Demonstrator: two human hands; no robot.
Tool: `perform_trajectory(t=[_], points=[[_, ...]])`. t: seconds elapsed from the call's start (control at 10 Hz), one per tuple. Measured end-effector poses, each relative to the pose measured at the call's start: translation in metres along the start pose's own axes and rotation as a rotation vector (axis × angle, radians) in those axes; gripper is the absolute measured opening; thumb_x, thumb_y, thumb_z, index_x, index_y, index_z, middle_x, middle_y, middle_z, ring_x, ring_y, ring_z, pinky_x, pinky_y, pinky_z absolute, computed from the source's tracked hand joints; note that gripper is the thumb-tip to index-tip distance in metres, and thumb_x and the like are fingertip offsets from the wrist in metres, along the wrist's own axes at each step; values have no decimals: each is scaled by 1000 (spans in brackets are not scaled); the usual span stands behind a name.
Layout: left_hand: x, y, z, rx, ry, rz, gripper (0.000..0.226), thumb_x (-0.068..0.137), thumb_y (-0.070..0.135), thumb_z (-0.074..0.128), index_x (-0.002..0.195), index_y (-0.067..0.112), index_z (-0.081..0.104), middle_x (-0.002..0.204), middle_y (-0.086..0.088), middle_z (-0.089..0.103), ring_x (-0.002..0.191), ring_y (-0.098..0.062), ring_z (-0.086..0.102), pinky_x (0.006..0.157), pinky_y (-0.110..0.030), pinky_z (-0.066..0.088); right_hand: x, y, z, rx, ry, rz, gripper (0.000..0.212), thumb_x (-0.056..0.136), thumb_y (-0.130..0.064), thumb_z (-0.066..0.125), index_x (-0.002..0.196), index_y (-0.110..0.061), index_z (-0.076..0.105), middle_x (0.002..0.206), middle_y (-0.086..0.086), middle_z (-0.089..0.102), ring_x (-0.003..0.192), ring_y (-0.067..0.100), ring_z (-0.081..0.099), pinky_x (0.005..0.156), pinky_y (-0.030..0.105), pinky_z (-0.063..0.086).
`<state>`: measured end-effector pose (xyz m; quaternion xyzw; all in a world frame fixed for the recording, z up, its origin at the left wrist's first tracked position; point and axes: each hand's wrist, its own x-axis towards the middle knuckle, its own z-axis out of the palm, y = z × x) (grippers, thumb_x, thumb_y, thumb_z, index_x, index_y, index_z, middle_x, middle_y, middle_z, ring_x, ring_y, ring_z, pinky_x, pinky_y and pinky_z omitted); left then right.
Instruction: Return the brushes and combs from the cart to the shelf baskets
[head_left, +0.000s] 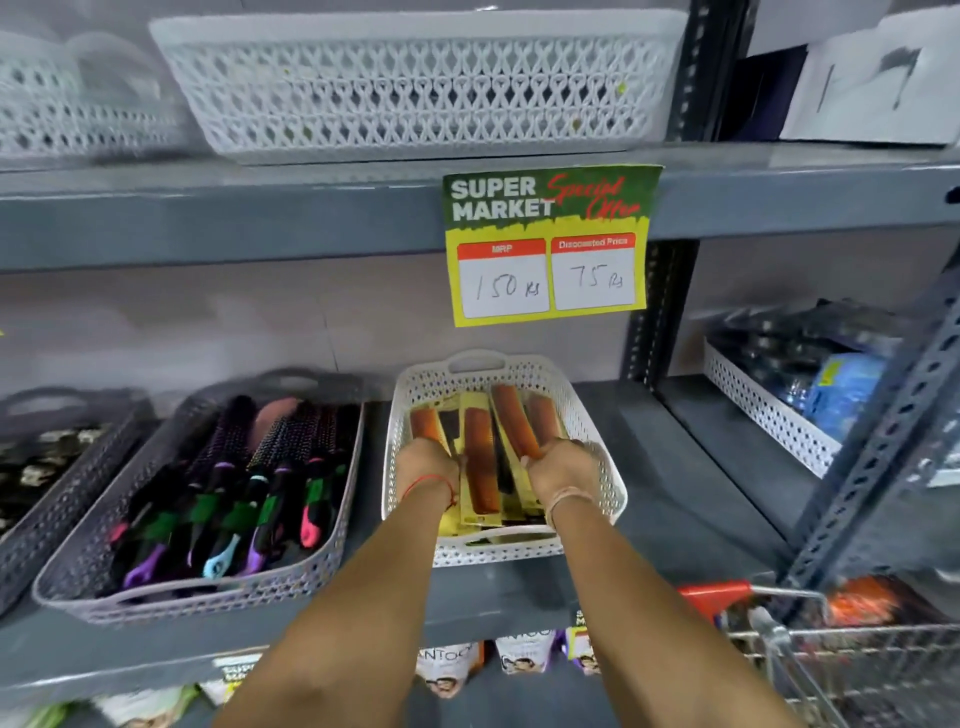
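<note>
A white lattice basket (597, 415) on the middle shelf holds several brown combs (480, 457) on yellow cards. Both hands are inside it. My left hand (426, 462) rests on the leftmost carded comb, fingers curled over its near end. My right hand (563, 467) grips the lower end of a tilted brown comb (511, 415). Left of it, a grey basket (83, 571) holds several round brushes (228, 478) with coloured handles. The wire cart (810, 639) with a red handle stands at bottom right.
A black basket (36, 509) with dark goods sits far left. An empty-looking white basket (415, 83) stands on the upper shelf. A yellow price sign (550, 244) hangs above the comb basket. A white basket (769, 415) with packets sits right, behind a slotted steel upright (883, 452).
</note>
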<state>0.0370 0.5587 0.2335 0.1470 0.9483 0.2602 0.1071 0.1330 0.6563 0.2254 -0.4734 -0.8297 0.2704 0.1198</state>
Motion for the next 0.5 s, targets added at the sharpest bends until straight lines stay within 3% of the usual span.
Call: perform_trajectory(t=[0.1,0.2,0.3,0.4,0.5], points=[[-11,-19,-13,-2,115,117,34,90,26,51,108,4,69,116,-18,67,109,-33,63,88,-35,50,-5,-6,-3,-122,117,-82,41,92,-38,45,115,-9,64,116,17,65,111,35,56,99,38,45],[-29,-51,-34,110,238,286,35,93,27,44,107,6,69,115,-14,66,113,-31,58,89,-35,48,-29,-13,1,-70,202,-167,45,96,-38,34,128,-13,55,126,14,60,119,33,52,103,41,41],[-52,-83,-53,228,554,543,43,91,24,37,108,6,72,121,-11,68,123,-28,56,101,-28,45,-80,-14,19,60,376,-280,63,91,-44,16,134,-10,48,139,12,52,132,30,42,112,42,33],[-78,-119,-73,367,608,706,51,94,23,31,142,10,42,154,-7,35,146,-29,24,120,-37,12,-145,-26,49,25,498,-390,69,92,-48,12,137,-5,43,146,14,44,138,32,36,113,43,29],[-105,-143,-113,262,830,891,51,85,26,37,133,12,45,136,-8,59,132,-25,33,113,-34,10,-198,-69,57,33,566,-488,72,95,-47,3,137,-6,42,146,14,44,135,32,39,110,39,24]])
